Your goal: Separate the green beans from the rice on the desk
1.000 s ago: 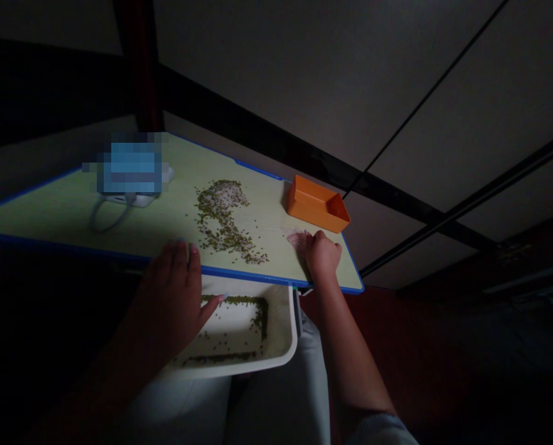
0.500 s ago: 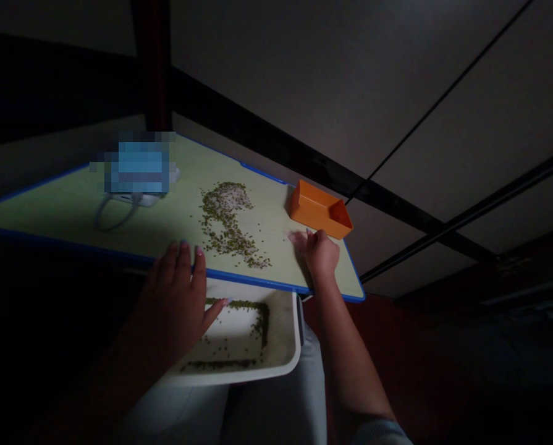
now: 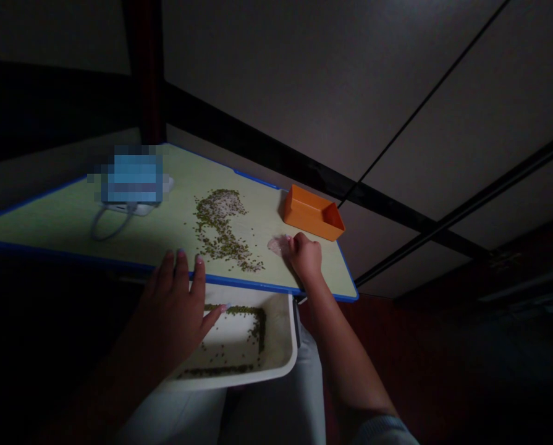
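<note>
A loose spread of small green and pale grains (image 3: 220, 216) lies across the light yellow tabletop (image 3: 262, 204) with its blue rim. My right hand (image 3: 306, 256) is closed on the tabletop right of the grains, fingertips pinched together. Beside its fingertips is a small pale pinkish patch (image 3: 277, 245); I cannot tell whether it is grains or a thin sheet. What the fingers hold, if anything, is hidden. My left hand (image 3: 177, 303) has its fingers spread at the table's near edge, its thumb over a white tub (image 3: 285, 346). Green grains line the tub's inner edges.
Behind my right hand an orange open box (image 3: 313, 213) sits near the table's far right corner. At the left is a blurred-out blue device (image 3: 135, 176) with a looped cable (image 3: 101, 232). Dark-edged pale panels (image 3: 350, 74) rise behind the table. The tub is over my lap.
My right hand has shifted left towards the grains, and the pale patch by its fingertips has moved with it. My left hand stays at the edge. The view has tilted slightly.
</note>
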The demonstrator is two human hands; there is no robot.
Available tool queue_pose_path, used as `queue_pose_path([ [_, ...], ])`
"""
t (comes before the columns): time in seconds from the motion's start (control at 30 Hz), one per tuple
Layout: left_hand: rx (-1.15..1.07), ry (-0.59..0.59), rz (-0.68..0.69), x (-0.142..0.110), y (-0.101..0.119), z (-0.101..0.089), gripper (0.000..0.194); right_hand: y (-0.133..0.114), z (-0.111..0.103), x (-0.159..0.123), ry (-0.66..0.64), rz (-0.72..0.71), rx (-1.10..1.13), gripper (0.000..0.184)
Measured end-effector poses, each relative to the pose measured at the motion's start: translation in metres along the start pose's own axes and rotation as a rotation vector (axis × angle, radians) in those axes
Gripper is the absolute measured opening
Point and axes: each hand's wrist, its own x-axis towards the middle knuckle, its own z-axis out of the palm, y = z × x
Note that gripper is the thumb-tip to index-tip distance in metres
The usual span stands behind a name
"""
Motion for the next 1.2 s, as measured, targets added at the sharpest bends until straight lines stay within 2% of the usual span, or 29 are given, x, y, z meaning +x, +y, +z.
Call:
queue_pose_path([
  [0.17,0.020,-0.003,-0.011,0.001,-0.001,0.003,0.081,-0.002,-0.001,0.001,-0.028,-0.140,0.008,0.034],
  [0.27,0.050,-0.005,0.004,0.000,-0.003,0.006,0.083,-0.009,-0.005,0.007,-0.041,-0.130,0.018,0.034],
  [0.4,0.102,0.032,0.055,-0.002,-0.007,0.009,0.082,-0.031,-0.006,0.030,-0.084,-0.053,0.005,0.036],
  [0.57,0.141,0.080,0.073,-0.004,-0.011,0.010,0.075,-0.065,0.004,0.063,-0.114,-0.086,-0.001,0.037],
  [0.7,0.159,0.085,0.107,-0.005,-0.014,0.012,0.077,-0.081,0.012,0.076,-0.148,-0.141,0.013,0.036],
  [0.9,0.133,0.117,0.098,-0.008,-0.016,0.014,0.078,-0.084,0.016,0.070,-0.177,-0.340,-0.008,0.039],
  [1.07,0.142,0.111,0.118,-0.007,-0.017,0.014,0.080,-0.079,0.010,0.058,-0.195,-0.508,-0.024,0.041],
  [1.2,0.161,0.104,0.120,-0.007,-0.020,0.017,0.083,-0.073,0.006,0.051,-0.213,-0.588,-0.011,0.042],
])
